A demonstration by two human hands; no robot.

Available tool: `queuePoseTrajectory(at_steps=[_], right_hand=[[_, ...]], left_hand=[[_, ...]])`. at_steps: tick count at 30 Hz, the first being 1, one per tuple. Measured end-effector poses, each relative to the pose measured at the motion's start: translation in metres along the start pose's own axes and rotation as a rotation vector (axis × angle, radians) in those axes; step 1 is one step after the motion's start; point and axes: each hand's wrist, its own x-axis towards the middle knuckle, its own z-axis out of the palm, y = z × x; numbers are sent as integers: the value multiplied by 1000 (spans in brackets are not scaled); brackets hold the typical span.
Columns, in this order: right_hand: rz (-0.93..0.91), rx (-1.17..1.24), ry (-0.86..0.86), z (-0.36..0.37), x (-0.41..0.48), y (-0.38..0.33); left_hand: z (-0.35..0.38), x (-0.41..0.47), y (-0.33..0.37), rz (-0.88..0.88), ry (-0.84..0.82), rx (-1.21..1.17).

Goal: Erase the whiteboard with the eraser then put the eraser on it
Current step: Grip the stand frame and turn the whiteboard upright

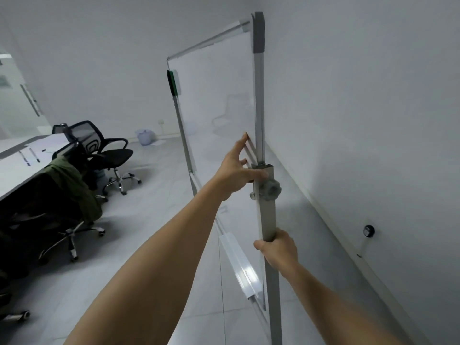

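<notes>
A whiteboard [216,95] on a grey metal stand is seen almost edge-on, and its surface looks blank. A green and black eraser [173,82] sticks to the board near its far upper edge. My left hand [236,170] reaches to the near edge of the board, fingers stretched along the frame and thumb against the stand's post. My right hand [277,247] grips the stand's post [268,215] lower down, below a grey clamp knob [270,190]. A white marker tray [239,267] runs along the board's bottom edge.
A white wall [361,120] stands close behind the board on the right. On the left are a desk [22,163], black office chairs [109,153] and a chair draped with a green jacket [72,188]. A small bin [145,136] sits by the far wall on a tiled floor.
</notes>
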Motion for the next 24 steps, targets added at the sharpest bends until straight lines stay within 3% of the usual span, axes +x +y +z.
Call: queuePoseTrajectory(at_steps=[9,24], right_hand=[[66,16,21,73,152,-84],[-13,20,-20,185,438,-187]], left_hand=[[-103,157,-40,2,-22,24],[-252,416,-104,-30,63,36]])
